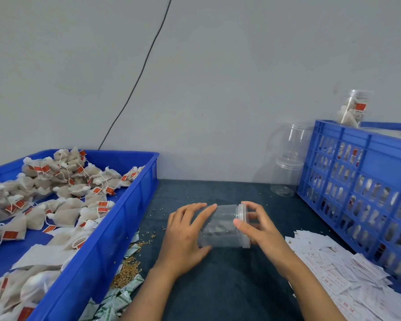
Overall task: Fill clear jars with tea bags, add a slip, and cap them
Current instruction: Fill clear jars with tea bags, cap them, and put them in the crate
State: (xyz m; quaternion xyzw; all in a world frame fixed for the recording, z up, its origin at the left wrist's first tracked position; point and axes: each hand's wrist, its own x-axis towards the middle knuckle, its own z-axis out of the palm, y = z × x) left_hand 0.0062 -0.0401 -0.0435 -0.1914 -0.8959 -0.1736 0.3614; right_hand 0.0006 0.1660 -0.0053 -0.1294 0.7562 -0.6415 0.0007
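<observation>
The dark tabletop (229, 286) carries a blue tray (116, 239) of tea bags (79, 188) on my left and a blue crate (368, 158) of filled jars on my right, with stacked empty jars (287, 163) beside it. Paper slips (333, 267) lie near my right wrist. Between them I hold a clear jar (220, 228) on its side, apparently empty. My left hand (185, 237) wraps its body; my right hand (257, 225) pinches the lid (242, 224) at the rim. I judge I'm unscrewing it, so I should clamp the body firmly, turn only the lid, then stand the jar upright near the tray before filling.
</observation>
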